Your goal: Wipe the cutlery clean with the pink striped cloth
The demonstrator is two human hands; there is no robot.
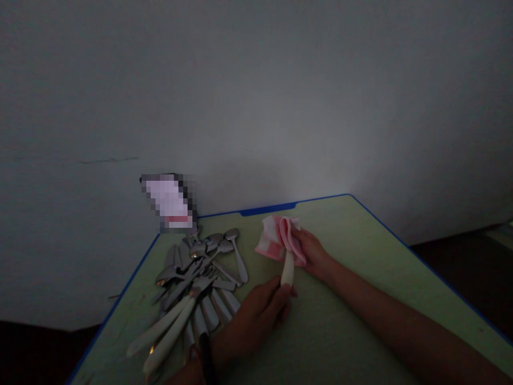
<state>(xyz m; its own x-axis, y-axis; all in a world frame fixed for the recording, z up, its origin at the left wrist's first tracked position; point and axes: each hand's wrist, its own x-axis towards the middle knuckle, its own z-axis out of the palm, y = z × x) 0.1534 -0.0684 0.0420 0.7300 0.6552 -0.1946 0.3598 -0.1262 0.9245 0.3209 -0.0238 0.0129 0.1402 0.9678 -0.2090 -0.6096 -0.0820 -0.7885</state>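
Note:
My left hand [266, 305] is closed around the pale handle of a piece of cutlery [287, 269]. The far end of that piece is wrapped in a pink and white cloth [274, 235], so its kind is hidden. My right hand [311, 248] grips the cloth, folded over the covered end. Left of my left hand lies a heap of metal cutlery [200, 272], with spoons, forks and knives crossing one another. Two pieces with cream handles [160, 326] stick out toward the near left of the heap.
A phone with a blurred screen [168, 200] stands tilted at the table's far left corner. Behind the green, blue-edged table [360, 278] rises a pale wall [256, 96]. A dark band [206, 355] is on my left wrist.

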